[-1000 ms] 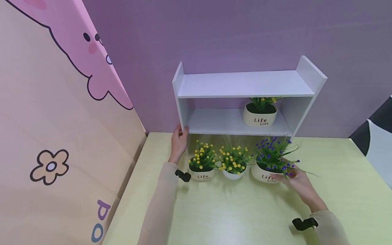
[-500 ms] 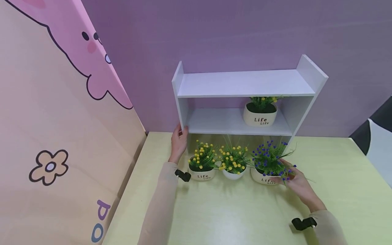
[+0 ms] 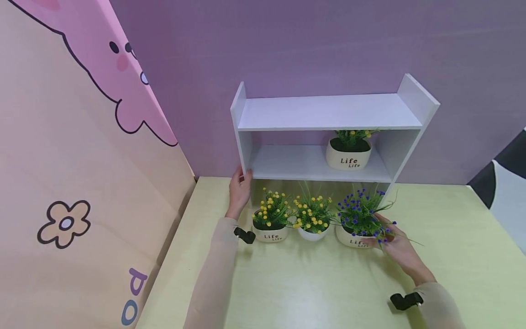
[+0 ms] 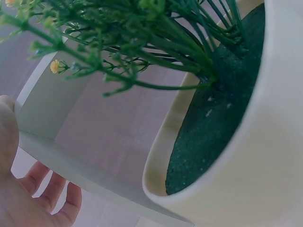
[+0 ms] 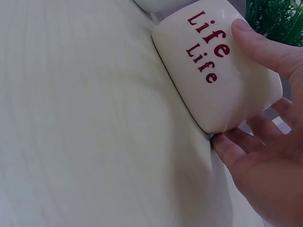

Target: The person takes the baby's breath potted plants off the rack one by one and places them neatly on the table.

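Note:
At the left side panel of a white two-tier shelf (image 3: 328, 113), my left hand (image 3: 240, 194) grips the panel's lower edge, fingers curled round it in the left wrist view. My right hand (image 3: 396, 249) holds a cream flowerpot (image 3: 349, 238) of purple-blue flowers, thumb on its lettered front and fingers around its end; in the right wrist view this pot (image 5: 208, 71) stands on the table. To its left, in front of the shelf, are a white pot (image 3: 313, 235) and a cream "Life" pot (image 3: 269, 235), both with yellow flowers.
Another cream "Life" pot (image 3: 348, 159) with yellow flowers sits on the shelf's lower board, toward the right. A purple wall (image 3: 320, 45) rises behind the pale table (image 3: 287, 288); a decorated wall (image 3: 102, 183) borders it on the left. A chair (image 3: 507, 183) stands beyond the right edge.
The right hand and the purple-blue-flowered pot have shifted slightly to the left and toward me, its leaves leaning left with them. The left hand stays on the shelf panel.

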The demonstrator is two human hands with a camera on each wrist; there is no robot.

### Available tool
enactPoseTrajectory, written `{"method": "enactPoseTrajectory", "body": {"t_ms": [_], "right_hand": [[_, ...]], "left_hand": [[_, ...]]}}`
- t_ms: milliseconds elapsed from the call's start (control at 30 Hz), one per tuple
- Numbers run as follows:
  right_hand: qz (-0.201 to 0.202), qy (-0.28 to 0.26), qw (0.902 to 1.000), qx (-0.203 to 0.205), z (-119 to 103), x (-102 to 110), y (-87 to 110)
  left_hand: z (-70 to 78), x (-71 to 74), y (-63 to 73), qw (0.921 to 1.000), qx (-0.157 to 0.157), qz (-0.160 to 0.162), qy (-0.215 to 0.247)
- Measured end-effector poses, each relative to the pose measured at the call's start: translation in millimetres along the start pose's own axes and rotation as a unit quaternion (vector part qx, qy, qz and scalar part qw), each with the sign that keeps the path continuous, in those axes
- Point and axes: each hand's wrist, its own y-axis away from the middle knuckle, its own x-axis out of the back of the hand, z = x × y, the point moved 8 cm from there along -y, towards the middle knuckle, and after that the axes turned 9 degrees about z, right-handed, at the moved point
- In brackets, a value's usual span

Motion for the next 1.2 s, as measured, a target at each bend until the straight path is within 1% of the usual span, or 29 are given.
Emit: {"method": "enactPoseTrajectory", "body": {"t_ms": [133,333,567,700,933,1133,1200], "right_hand": [[-0.004,0.011,0.9999,0.003,-2.1,-1.1,-0.7],[-0.004,0.011,0.9999,0.008,-4.5,-1.5,-3.4],[-0.006,0.031,0.9995,0.006,-4.2,-3.2,-1.9],[-0.013,0.032,0.9994,0.006,-4.2,-4.3,-0.4],[-0.015,0.026,0.9995,0.01,-4.6,-4.3,-0.4],[-0.003,-0.015,0.9996,0.023,-10.0,4.1,1.1],[0.005,-0.014,0.9996,0.026,-11.0,8.8,3.1]], "left_hand": [[1.2,1.6,-1.0,1.0,0.003,0.001,0.001],[1.6,1.9,-3.0,1.0,0.002,0.0,0.005],[0.6,1.2,-2.1,1.0,-0.001,0.003,0.001],[0.0,1.5,-0.9,1.0,-0.006,0.003,-0.002],[0.5,1.2,-0.3,1.0,-0.003,0.0,0.001],[0.7,0.4,0.4,1.0,-0.005,-0.002,0.004],[0.0,0.3,0.7,1.0,-0.005,-0.001,0.005]]}}
